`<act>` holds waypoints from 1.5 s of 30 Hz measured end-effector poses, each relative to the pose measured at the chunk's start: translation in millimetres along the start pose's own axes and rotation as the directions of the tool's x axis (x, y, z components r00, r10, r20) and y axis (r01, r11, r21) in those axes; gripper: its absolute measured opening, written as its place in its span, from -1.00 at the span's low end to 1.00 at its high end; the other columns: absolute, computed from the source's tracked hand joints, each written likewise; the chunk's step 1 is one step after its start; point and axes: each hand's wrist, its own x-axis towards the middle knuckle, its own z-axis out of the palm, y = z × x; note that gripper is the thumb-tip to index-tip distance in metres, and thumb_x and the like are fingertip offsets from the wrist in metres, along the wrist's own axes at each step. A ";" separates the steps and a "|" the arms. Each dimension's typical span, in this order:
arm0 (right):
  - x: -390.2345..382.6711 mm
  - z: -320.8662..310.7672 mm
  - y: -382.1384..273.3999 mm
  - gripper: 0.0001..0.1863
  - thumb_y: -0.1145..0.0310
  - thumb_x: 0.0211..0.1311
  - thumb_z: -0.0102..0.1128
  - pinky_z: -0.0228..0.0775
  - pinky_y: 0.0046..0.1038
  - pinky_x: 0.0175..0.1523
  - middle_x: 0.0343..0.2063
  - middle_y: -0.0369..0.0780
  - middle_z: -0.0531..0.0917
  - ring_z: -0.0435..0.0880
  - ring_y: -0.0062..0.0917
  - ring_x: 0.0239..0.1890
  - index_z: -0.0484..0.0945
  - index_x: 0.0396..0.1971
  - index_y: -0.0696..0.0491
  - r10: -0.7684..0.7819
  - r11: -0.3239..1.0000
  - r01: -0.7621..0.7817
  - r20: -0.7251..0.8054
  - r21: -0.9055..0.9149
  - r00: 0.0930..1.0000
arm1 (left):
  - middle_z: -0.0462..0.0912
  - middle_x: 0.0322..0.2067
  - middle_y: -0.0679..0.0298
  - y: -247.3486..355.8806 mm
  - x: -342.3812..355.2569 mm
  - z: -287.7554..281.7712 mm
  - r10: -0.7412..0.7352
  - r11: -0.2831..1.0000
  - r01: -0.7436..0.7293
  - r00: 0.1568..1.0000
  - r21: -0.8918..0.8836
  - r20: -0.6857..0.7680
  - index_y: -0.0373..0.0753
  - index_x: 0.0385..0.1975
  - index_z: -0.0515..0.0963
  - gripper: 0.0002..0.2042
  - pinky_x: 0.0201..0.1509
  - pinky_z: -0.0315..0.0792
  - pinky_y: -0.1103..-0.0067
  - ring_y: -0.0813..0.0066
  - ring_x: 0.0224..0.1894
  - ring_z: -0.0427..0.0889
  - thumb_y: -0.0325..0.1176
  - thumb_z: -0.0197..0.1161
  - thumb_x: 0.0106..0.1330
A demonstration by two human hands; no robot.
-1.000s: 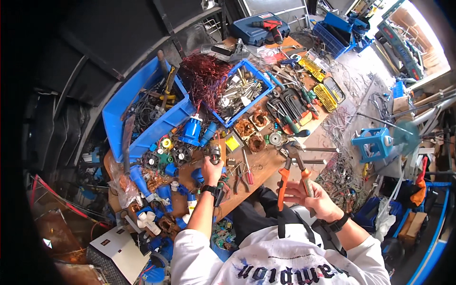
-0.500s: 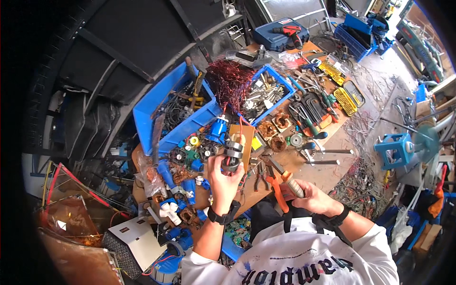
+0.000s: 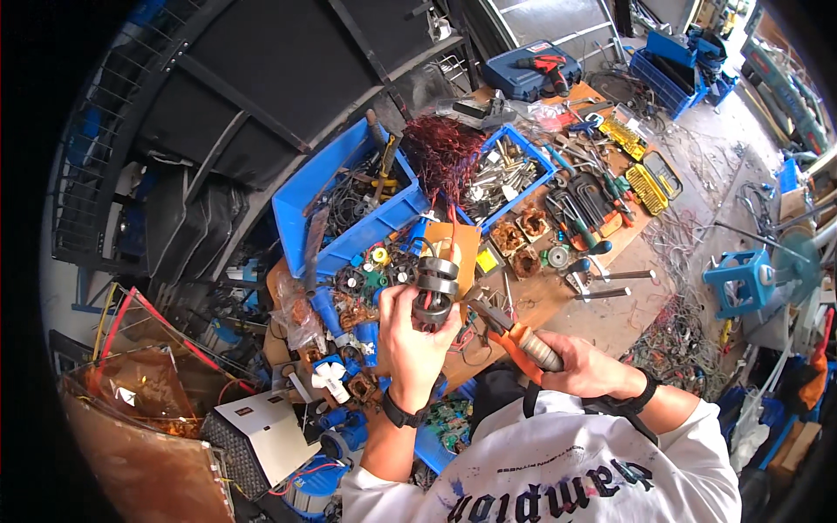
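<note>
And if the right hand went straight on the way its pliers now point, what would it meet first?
Most likely the metal part in the left hand, though its depth relative to the pliers is unclear.

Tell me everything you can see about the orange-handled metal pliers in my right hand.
The orange-handled metal pliers have a dark, metallic-looking head and two handles: one plain orange, the other with a worn, greyish-beige grip. They slant, head toward the picture's upper left. The bare right hand holds the greyish grip. The head is near the dark, ringed metal part in the left hand; contact and jaw opening are too unclear to tell.
</note>
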 end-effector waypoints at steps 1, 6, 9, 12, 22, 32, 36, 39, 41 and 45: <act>-1.3 0.5 -0.8 -0.71 0.49 -0.06 0.18 0.31 -0.48 -0.30 -0.53 -0.30 0.43 0.42 -0.58 -0.43 0.45 -0.25 0.09 -0.003 1.000 0.003 -0.003 0.024 1.000 | 0.42 -0.19 0.23 1.2 0.3 -2.0 -0.039 0.995 0.041 0.999 -0.092 0.017 -0.42 -0.19 0.47 -0.66 -0.23 0.58 0.63 0.47 -0.22 0.60 -0.54 0.44 0.06; -5.8 -0.6 1.5 -0.73 0.53 -0.05 0.16 0.30 -0.50 -0.30 -0.53 -0.32 0.42 0.42 -0.61 -0.43 0.45 -0.26 0.09 -0.065 0.983 0.061 0.017 0.173 0.998 | 0.51 -0.26 0.33 -2.1 -0.9 -12.2 -0.235 0.844 0.255 0.967 -0.471 0.102 -0.37 -0.12 0.45 -0.73 -0.26 0.46 0.71 0.67 -0.33 0.52 -0.47 0.35 0.25; -9.5 -2.4 0.4 -0.74 0.55 -0.06 0.15 0.29 -0.50 -0.31 -0.54 -0.34 0.42 0.41 -0.62 -0.44 0.45 -0.28 0.10 -0.131 0.970 0.131 -0.014 0.204 0.991 | 0.57 -0.22 0.25 -13.5 -7.1 -16.2 -0.273 0.797 0.317 0.948 -0.515 0.160 -0.37 -0.07 0.45 -0.73 -0.19 0.52 0.66 0.59 -0.26 0.59 -0.45 0.30 0.30; -13.7 -6.6 -11.2 -0.74 0.56 -0.07 0.15 0.29 -0.51 -0.32 -0.55 -0.36 0.42 0.40 -0.63 -0.45 0.45 -0.29 0.10 -0.105 0.977 0.097 0.032 0.192 0.994 | 0.62 -0.18 0.18 -15.7 -10.4 -17.0 -0.318 0.702 0.382 0.923 -0.601 0.216 -0.38 -0.03 0.45 -0.73 -0.08 0.60 0.55 0.43 -0.12 0.65 -0.43 0.25 0.34; -12.5 -10.5 -8.2 -0.74 0.54 -0.03 0.15 0.28 -0.58 -0.32 -0.52 -0.40 0.45 0.38 -0.70 -0.46 0.47 -0.26 0.08 -0.097 0.969 0.093 0.010 0.228 0.995 | 0.56 0.01 0.02 10.2 1.5 -22.7 -0.337 0.462 0.493 0.866 -0.737 0.368 -0.44 0.09 0.39 -0.66 0.07 0.59 0.30 0.14 0.07 0.60 -0.37 0.12 0.42; 3.2 -31.3 27.3 -0.45 0.62 0.00 0.08 0.47 -0.58 -0.33 -0.25 -0.15 0.66 0.60 -0.62 -0.46 0.38 0.11 0.15 0.128 0.911 -0.116 -0.003 0.395 0.992 | 0.60 -0.16 0.25 -11.7 -6.5 -27.3 -0.302 0.614 0.426 0.905 -0.665 0.301 -0.38 0.05 0.43 -0.70 0.07 0.59 0.31 0.52 -0.18 0.62 -0.48 0.17 0.36; 8.1 -31.9 40.1 -0.61 0.55 0.02 0.12 0.33 -0.63 -0.27 -0.47 -0.38 0.54 0.45 -0.71 -0.52 0.47 -0.06 0.12 0.102 0.930 -0.070 -0.072 0.360 0.992 | 0.54 -0.23 0.37 -2.0 -6.7 -30.1 -0.374 0.671 0.407 0.908 -0.620 0.191 -0.36 -0.04 0.46 -0.69 -0.06 0.48 0.62 0.65 -0.18 0.53 -0.59 0.31 0.23; 9.7 -26.2 43.4 -0.62 0.56 -0.01 0.09 0.27 -0.63 -0.28 -0.49 -0.39 0.51 0.43 -0.71 -0.49 0.48 -0.10 0.11 0.045 0.933 -0.009 -0.091 0.361 0.995 | 0.42 -0.14 0.30 -6.5 -7.2 -32.1 -0.215 0.857 0.217 0.975 -0.467 0.058 -0.41 -0.02 0.44 -0.61 -0.06 0.50 0.63 0.56 -0.10 0.55 -0.65 0.34 0.14; 10.5 -23.3 41.0 -0.63 0.56 -0.01 0.08 0.25 -0.63 -0.29 -0.50 -0.39 0.50 0.43 -0.71 -0.47 0.48 -0.11 0.11 -0.001 0.938 0.031 -0.084 0.346 0.996 | 0.35 -0.10 0.27 -7.0 -8.7 -33.3 -0.163 0.902 0.161 0.986 -0.402 0.028 -0.42 0.03 0.42 -0.54 0.02 0.45 0.59 0.50 -0.05 0.54 -0.65 0.37 0.09; 5.3 -22.0 20.6 -0.67 0.58 -0.03 0.06 0.25 -0.63 -0.30 -0.49 -0.40 0.49 0.42 -0.73 -0.44 0.48 -0.17 0.11 -0.026 0.944 0.024 0.001 0.329 1.000 | 0.31 -0.06 0.25 -3.2 -9.0 -38.8 -0.085 0.956 0.076 0.996 -0.283 -0.018 -0.43 0.08 0.39 -0.49 0.11 0.42 0.56 0.46 -0.02 0.53 -0.65 0.36 0.09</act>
